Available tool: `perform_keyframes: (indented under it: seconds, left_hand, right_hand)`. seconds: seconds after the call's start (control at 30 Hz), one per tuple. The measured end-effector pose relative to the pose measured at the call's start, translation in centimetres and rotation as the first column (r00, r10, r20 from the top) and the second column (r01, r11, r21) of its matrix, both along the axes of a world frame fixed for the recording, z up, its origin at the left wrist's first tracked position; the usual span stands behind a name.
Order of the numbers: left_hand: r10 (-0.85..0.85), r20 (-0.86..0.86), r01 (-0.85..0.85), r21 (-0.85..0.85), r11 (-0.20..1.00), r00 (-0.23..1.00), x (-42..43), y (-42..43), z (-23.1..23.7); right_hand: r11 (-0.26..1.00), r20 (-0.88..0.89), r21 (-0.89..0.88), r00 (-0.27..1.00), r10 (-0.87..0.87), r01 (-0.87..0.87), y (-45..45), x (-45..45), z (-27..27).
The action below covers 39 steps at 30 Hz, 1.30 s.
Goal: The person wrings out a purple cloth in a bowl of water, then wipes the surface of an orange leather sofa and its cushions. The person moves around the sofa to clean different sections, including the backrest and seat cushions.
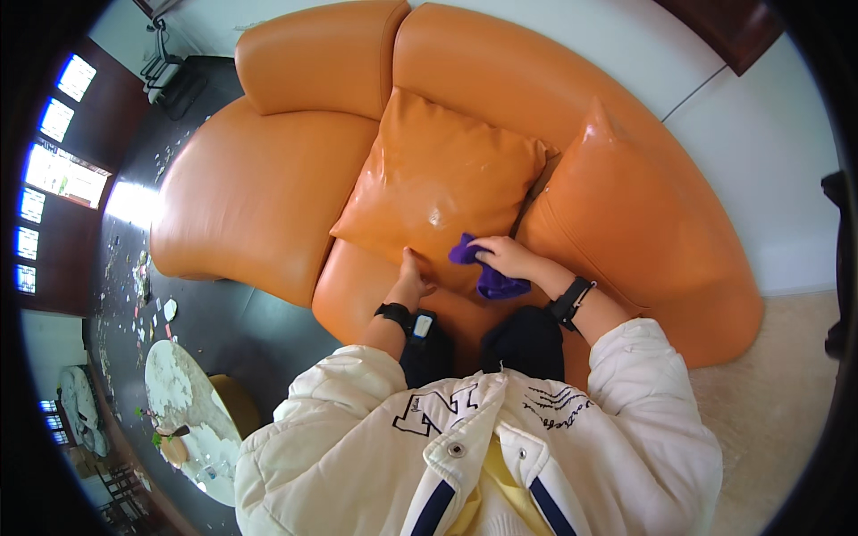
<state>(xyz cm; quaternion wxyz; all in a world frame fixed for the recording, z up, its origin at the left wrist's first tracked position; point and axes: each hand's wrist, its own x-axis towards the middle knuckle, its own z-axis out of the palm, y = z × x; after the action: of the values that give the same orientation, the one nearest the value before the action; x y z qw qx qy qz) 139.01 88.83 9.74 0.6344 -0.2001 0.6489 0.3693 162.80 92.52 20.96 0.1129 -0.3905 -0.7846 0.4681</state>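
A square orange leather-like cushion leans against the backrest of an orange sofa. Its glossy front has bright reflections and a few creases. My right hand holds a crumpled purple cloth over the cushion's lower right part. At the cushion's lower edge is my left hand, seen edge-on with its thumb side up. Its fingers are partly hidden, so whether they grip the edge is unclear. A second orange cushion stands tilted to the right of the first.
On the left, a round table with a worn white top carries a small plant. Scraps of litter lie over the dark floor. A chair stands at the far left; a pale wall rises behind the sofa.
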Motion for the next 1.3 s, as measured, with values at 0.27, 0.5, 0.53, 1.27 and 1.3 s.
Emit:
perform_keyframes:
  seconds: [0.27,0.5,0.53,1.27,1.3]
  left_hand:
    - [0.033,0.023,-0.039,0.367,0.929,0.999,-3.4,0.0,1.5]
    - [0.096,-0.086,-0.046,0.457,0.888,0.992,-4.4,-0.5,2.9]
    - [0.101,-0.12,-0.037,0.452,0.891,0.988,-4.4,-0.5,2.9]
    - [0.413,-0.179,-0.247,0.572,0.782,0.893,-19.7,-2.6,0.2]
    - [0.398,-0.161,-0.241,0.577,0.78,0.903,-19.7,-2.8,0.6]
  right_hand:
    - [0.856,-0.544,-0.197,0.673,-0.501,0.478,3.0,2.9,3.3]
    - [0.63,-0.373,0.568,0.848,-0.376,0.529,8.5,-4.1,3.8]
    - [0.624,-0.19,0.705,0.937,-0.293,0.338,7.1,-6.4,2.6]
    - [0.531,0.134,0.559,0.562,-0.816,0.637,8.9,-1.5,-7.3]
    - [0.502,0.074,0.539,0.555,-0.829,0.677,9.1,-1.4,-7.2]
